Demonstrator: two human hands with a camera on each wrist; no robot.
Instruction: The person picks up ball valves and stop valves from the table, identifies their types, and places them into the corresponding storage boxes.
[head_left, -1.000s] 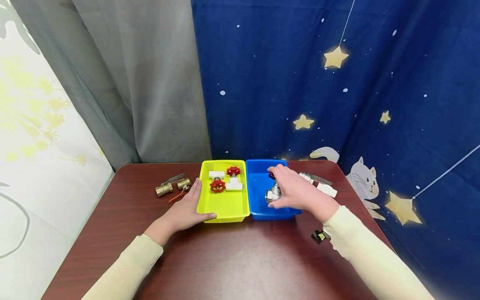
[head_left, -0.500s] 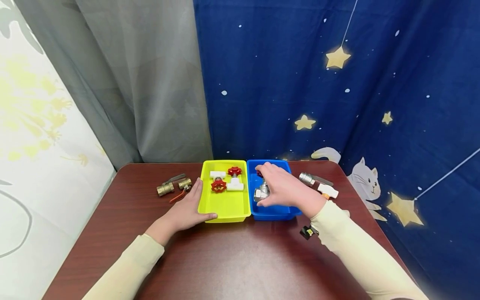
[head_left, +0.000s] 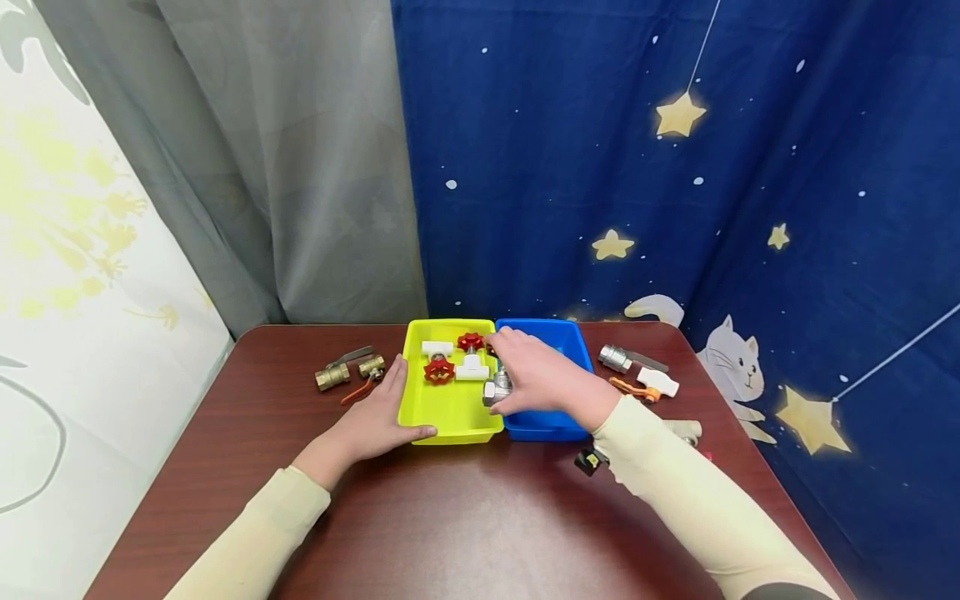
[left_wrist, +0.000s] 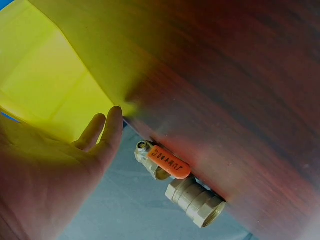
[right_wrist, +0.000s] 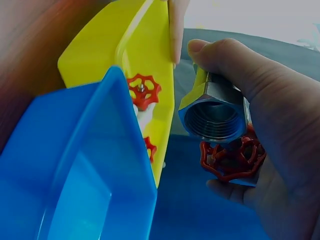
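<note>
My right hand [head_left: 546, 375] grips a metal gate valve [head_left: 497, 390] above the border between the two trays. In the right wrist view, the valve's threaded opening and its dark red handwheel [right_wrist: 234, 157] show; the thumb lies on the metal body. My left hand [head_left: 372, 423] rests with straight, spread fingers against the left side of the yellow tray [head_left: 446, 417], the thumb at its front rim. Two white valves [head_left: 472, 368] with red handwheels lie in that tray. The blue tray [head_left: 549, 434] stands beside it, partly covered by the right hand.
Left of the yellow tray lie brass valves [head_left: 332, 377], one with an orange lever [left_wrist: 170, 162]. To the right are a silver lever valve [head_left: 615, 358], a white valve with an orange handle [head_left: 657, 382] and a pale fitting [head_left: 684, 429] partly behind the sleeve. Curtains hang behind the table.
My right hand has carried the gate valve left, from over the blue tray to the yellow tray's right edge. The left hand stays at the yellow tray.
</note>
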